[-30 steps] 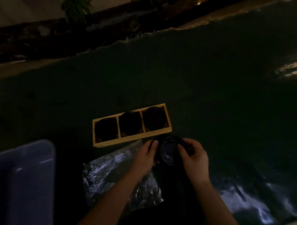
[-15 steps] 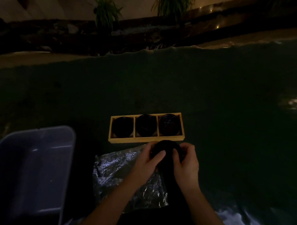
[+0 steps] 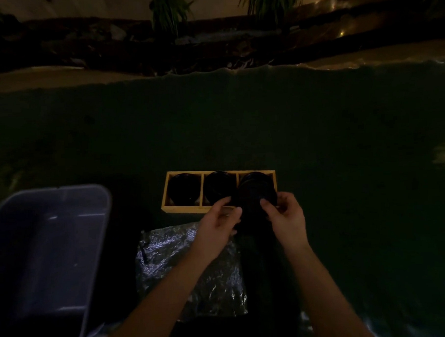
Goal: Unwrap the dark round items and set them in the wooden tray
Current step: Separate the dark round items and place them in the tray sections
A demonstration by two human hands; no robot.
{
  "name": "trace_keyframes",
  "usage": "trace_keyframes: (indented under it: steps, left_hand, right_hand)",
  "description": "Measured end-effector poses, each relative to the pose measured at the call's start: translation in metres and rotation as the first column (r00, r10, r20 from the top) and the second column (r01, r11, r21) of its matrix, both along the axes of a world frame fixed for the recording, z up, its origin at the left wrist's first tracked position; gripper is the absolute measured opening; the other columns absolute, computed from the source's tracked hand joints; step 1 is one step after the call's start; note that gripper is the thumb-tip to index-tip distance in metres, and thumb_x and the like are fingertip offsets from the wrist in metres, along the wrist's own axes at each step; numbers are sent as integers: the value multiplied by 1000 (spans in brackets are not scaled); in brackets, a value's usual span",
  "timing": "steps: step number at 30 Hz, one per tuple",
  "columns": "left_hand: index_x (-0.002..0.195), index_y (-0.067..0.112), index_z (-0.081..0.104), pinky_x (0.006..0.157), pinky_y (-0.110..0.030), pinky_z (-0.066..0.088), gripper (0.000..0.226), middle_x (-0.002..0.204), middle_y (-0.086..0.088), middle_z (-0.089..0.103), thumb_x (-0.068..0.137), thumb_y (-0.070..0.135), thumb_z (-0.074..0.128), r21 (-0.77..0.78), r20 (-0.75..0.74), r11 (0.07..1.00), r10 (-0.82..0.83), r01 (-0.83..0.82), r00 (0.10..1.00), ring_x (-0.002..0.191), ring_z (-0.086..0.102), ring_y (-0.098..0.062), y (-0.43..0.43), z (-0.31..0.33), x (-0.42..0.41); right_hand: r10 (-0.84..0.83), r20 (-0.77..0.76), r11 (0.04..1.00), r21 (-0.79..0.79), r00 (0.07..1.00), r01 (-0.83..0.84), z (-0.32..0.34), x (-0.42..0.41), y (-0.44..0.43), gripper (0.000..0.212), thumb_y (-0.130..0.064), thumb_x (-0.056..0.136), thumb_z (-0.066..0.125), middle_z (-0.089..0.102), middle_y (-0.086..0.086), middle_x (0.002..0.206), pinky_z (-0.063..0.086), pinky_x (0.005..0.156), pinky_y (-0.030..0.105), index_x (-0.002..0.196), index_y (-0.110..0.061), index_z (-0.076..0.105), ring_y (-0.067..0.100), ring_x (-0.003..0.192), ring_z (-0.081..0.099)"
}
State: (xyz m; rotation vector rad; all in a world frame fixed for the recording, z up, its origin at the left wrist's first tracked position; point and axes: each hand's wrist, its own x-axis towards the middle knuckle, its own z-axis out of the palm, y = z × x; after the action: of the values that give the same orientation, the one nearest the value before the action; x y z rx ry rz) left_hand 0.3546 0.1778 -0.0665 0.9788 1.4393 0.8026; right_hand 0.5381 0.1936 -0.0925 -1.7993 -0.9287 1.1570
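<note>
1. Dark green cloth-like work surface (image 3: 316, 128), dimly lit, filling most of the view; its wavy far edge meets a pale sandy strip (image 3: 46, 79).
2. Dark rocky bed (image 3: 83, 47) behind the strip, carrying two spiky green plants (image 3: 170, 10), with small warm lights at far right.
3. Grey-blue rectangular plastic bin (image 3: 6, 254), near left, rounded corners; contents cannot be told.
4. Crinkled clear plastic wrap (image 3: 166, 249), lying flat on the surface under the left forearm, just in front of the tray.
5. Pale wooden three-compartment tray (image 3: 187, 210), centre. Left and middle compartments each hold one dark round item; the right compartment is mostly hidden.
6. Dark round item (image 3: 255, 195), held before the tray's right compartment, overlapping its front rim; whether it rests inside cannot be told.
7. Left hand (image 3: 216, 224), fingers curled against the item's left side.
8. Right hand (image 3: 286, 216), fingertips pinching the item's right edge.
</note>
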Motion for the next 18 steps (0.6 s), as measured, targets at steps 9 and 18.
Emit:
trace_keyframes:
  steps: [9, 18]
  left_hand:
    - [101, 23, 68, 84, -35, 62, 19, 101, -3, 73, 97, 5, 67, 34, -170, 992, 129, -125, 977, 98, 72, -24, -11, -2, -39]
    - [104, 27, 69, 79, -23, 55, 12, 100, 10, 71, 98, 16, 66, 135, -472, 990, 91, -30, 877, 92, 67, -5, -44, 9, -79]
  right_hand:
    - [148, 443, 989, -51, 884, -140, -18, 15, 61, 36, -34, 92, 76, 64, -1, 102, 53, 77, 30, 119, -13, 64, 19, 97, 64]
    - [210, 427, 968, -217, 880, -126, -23, 12, 74, 52, -43, 91, 74, 58, 13, 130, 52, 94, 45, 130, -13, 58, 31, 117, 61]
